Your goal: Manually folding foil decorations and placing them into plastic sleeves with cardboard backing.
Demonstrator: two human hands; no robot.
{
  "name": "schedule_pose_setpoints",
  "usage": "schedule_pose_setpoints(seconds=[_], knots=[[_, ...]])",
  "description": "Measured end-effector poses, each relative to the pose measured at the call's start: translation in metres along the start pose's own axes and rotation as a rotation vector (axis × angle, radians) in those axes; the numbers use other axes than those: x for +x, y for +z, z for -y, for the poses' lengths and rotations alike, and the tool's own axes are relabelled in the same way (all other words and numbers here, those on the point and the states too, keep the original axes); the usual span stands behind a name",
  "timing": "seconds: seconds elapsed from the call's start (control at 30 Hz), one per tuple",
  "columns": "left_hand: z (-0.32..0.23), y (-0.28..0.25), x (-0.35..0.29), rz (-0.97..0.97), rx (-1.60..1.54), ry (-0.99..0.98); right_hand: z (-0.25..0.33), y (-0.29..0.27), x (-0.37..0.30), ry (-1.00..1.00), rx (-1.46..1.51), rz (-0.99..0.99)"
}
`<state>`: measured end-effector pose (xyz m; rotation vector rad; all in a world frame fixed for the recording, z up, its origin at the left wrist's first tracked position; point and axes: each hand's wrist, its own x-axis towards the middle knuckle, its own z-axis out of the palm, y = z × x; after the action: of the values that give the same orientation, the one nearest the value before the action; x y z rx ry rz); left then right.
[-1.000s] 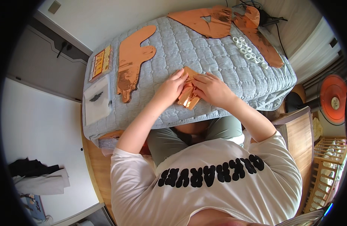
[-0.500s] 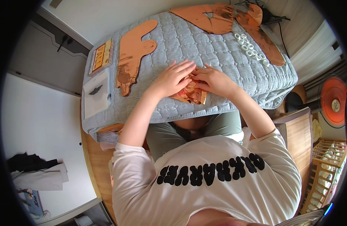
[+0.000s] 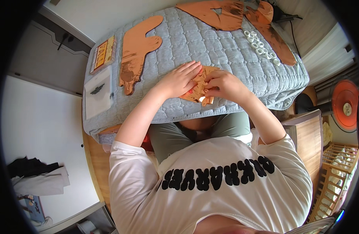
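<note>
A crumpled copper foil piece (image 3: 196, 96) lies right under the fingers, on the mattress (image 3: 177, 50). The left hand (image 3: 174, 82) rests flat over it, grasping nothing; the right hand (image 3: 228, 86) curls its fingers against it, whether pinching I can't tell. I'd hold the left palm steady and ease folds apart gently. White rings (image 3: 259, 51) lie beyond the right fingers.

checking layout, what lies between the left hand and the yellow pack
Between the left hand and yellow pack, the head view shows an orange foil shape on the grey mattress.
</note>
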<state>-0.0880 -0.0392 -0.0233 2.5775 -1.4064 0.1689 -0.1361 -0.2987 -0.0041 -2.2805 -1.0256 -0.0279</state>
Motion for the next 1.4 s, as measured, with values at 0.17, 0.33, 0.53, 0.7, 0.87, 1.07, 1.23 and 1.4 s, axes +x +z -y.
schedule_pose_setpoints(seconds=[0.17,0.33,0.53,0.7,0.87,1.07,1.23,1.4], knots=[[0.001,0.002,0.0,-0.012,0.026,0.021,0.008,-0.005,-0.013,-0.195,-0.117,-0.142],[0.0,0.005,-0.001,-0.047,0.036,0.02,-0.008,-0.005,-0.019,-0.198,-0.014,-0.136],[-0.007,0.012,-0.01,-0.08,0.024,-0.105,-0.009,-0.008,-0.014,-0.339,-0.079,-0.11],[-0.007,0.012,-0.012,-0.085,0.031,-0.178,-0.016,-0.008,-0.004,-0.424,-0.12,-0.128],[-0.008,0.012,-0.012,-0.101,0.036,-0.174,-0.02,-0.012,0.0,-0.436,-0.123,0.012],[-0.008,0.014,-0.013,-0.112,0.048,-0.177,-0.011,-0.007,0.004,-0.477,-0.113,-0.068],[-0.008,0.015,-0.012,-0.125,0.055,-0.168,-0.017,0.001,0.003,-0.466,-0.092,-0.025],[-0.012,0.016,-0.009,-0.12,0.033,-0.251,-0.007,0.003,0.01,-0.381,0.041,-0.185]])
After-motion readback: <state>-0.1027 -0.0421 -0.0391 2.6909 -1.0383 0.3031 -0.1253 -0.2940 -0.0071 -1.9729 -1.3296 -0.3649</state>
